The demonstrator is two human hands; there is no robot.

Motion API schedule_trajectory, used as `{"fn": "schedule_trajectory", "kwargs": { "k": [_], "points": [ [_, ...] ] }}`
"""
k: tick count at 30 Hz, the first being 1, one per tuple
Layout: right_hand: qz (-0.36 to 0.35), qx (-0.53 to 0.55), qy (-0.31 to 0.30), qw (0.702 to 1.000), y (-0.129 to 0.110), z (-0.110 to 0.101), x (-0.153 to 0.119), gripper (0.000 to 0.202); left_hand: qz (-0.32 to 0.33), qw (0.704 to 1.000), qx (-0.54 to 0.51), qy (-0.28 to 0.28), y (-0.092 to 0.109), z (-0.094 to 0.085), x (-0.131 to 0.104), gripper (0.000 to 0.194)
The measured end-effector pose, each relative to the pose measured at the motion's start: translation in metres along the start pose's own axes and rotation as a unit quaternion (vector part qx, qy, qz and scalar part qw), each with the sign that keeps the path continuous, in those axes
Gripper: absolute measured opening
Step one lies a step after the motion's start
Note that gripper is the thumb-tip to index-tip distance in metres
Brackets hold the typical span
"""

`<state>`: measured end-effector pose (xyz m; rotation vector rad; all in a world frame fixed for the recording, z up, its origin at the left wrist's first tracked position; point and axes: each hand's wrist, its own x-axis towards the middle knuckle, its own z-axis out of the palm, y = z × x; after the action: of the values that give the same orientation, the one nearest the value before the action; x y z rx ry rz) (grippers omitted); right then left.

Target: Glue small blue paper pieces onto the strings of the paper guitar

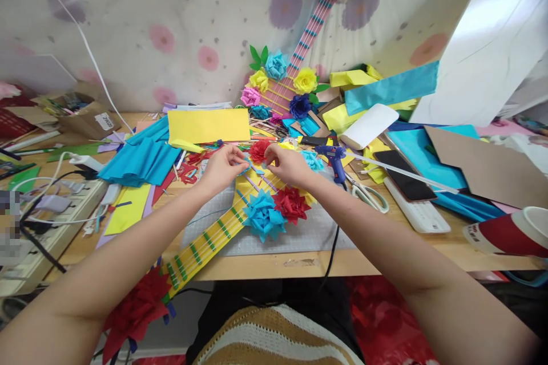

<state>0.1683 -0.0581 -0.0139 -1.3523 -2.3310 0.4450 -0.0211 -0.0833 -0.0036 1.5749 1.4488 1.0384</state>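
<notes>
A yellow paper guitar [222,235] lies slantwise across the grey cutting mat [231,246], its green-striped neck reaching past the table's front edge. A blue paper flower [264,214] and a red paper flower [291,204] sit on its body; another red flower [259,150] is at the far side. Above the body, my left hand [226,169] is closed in a pinch beside a bit of blue paper [245,166]. Facing it, my right hand [289,167] is also pinched. What either set of fingertips holds is too small to make out. A large red flower [139,308] decorates the neck's end.
Right of the mat are a blue glue gun [334,159], scissors [369,194], a phone [405,175] and a paper cup [507,232]. A pink paper guitar [295,77] leans at the back. Blue crepe paper [143,154] and a power strip [47,239] lie left.
</notes>
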Motion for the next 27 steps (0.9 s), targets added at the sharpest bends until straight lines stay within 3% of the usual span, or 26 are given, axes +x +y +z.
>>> {"fn": "schedule_trajectory", "kwargs": {
  "k": [4,8,11,21,27],
  "points": [
    [0.004,0.001,0.046,0.999,-0.008,-0.002,-0.002,0.030,-0.068,0.995,-0.064,-0.019,0.009,0.016,-0.003,0.029],
    [-0.023,-0.031,0.079,0.996,-0.016,-0.003,-0.005,0.034,-0.158,0.978,-0.132,-0.043,0.020,0.025,-0.005,0.019],
    [-0.046,-0.053,0.082,0.994,-0.017,-0.001,-0.006,0.031,-0.196,0.967,-0.159,-0.031,0.024,0.028,-0.002,0.017],
    [-0.082,-0.092,0.050,0.991,-0.016,0.002,-0.010,0.025,-0.190,0.969,-0.148,-0.055,0.017,0.030,0.003,0.019],
    [-0.076,-0.077,0.061,0.992,-0.013,-0.011,-0.015,0.027,-0.163,0.977,-0.134,-0.023,0.014,0.029,0.004,0.033]
  ]
}}
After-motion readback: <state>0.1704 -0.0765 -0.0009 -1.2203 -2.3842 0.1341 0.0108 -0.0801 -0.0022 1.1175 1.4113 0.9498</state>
